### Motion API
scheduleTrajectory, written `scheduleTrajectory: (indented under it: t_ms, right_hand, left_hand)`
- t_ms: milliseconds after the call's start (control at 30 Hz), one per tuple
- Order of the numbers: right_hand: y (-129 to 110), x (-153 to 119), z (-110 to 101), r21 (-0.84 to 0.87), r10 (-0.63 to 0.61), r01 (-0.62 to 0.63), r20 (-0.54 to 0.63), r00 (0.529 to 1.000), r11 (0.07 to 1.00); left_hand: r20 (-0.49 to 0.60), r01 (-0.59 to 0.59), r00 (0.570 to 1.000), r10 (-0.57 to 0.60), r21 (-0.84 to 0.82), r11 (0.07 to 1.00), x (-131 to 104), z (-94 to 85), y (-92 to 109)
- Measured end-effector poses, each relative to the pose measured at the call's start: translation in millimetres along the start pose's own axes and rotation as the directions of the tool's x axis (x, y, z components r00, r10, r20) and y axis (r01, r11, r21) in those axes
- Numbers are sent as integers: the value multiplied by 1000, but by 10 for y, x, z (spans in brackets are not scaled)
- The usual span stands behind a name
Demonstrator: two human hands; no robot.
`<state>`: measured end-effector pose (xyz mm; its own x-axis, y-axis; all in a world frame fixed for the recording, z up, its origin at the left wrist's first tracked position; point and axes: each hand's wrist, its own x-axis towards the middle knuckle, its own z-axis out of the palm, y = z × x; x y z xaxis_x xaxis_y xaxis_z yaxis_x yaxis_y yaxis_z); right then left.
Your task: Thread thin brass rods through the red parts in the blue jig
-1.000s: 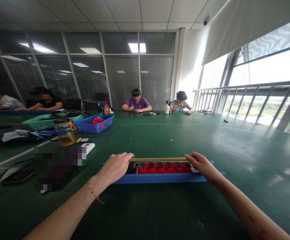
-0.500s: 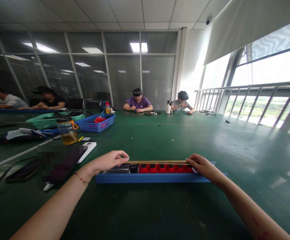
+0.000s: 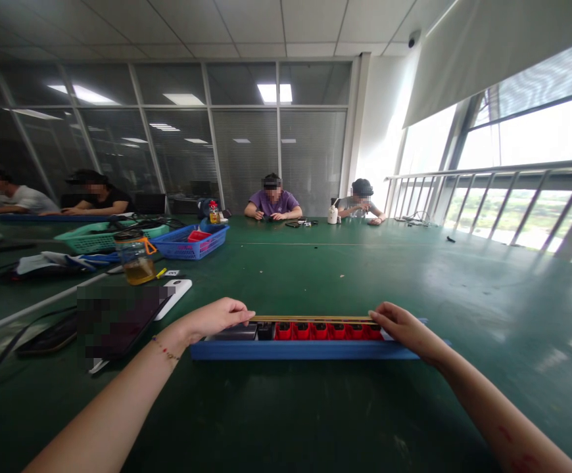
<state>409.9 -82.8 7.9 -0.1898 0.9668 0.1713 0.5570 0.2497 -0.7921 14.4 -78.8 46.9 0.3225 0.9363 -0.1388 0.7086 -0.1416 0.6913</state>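
My left hand (image 3: pixel 223 315) pinches one end of a pair of thin tan strips (image 3: pixel 313 318), and my right hand (image 3: pixel 400 326) pinches the other end. The strips run level between both hands; whether they are sticks or a stretched band is unclear. Right below them lies a long blue tray (image 3: pixel 306 351), its length running left to right. Inside it is a row of several red holders (image 3: pixel 320 330) with black parts. A grey rounded piece (image 3: pixel 231 332) and a black piece (image 3: pixel 265 331) fill the tray's left part. My right hand hides the tray's right end.
On the left are a dark tablet-like device (image 3: pixel 123 328), a white power bank (image 3: pixel 175 297), a jar of amber liquid (image 3: pixel 138 263), a blue basket (image 3: pixel 190 246) and a green basket (image 3: pixel 86 240). Other people sit around the far side of the green table (image 3: pixel 286 407).
My left fingers have closed more tightly together at the strips' end. The strips, tray and right hand look nearly the same, apart from a slight shift of the whole view.
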Motion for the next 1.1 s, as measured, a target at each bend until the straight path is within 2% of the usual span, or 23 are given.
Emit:
scheduleTrajectory:
  t_ms: [233,500,667,867,1000,1100]
  right_hand:
    - [-27,-9,-3,28,2,-2,3,1000,1000]
    - [-29,-6,-6,25,29,-30,37,999,999]
    - [28,17,-8,-22,10,-9,43,999,1000]
    - [4,9,-16,-42,18,-15,53,998,999]
    - [-13,1,-21,-54,21,-18,64,998,998]
    - [-8,1,-18,-54,21,-18,65,998,998]
  left_hand:
    - [14,-21,1000,20,26,999,1,-11,4]
    - [-6,-160,986,164,175,971,-23,-66,67]
    - [-91,-204,969,229,225,953,-29,-93,75]
    - [-213,-188,956,201,80,979,24,-88,50]
    - [-338,-245,907,251,60,968,31,-76,68]
    - [-382,-270,880,283,88,959,21,-62,88]
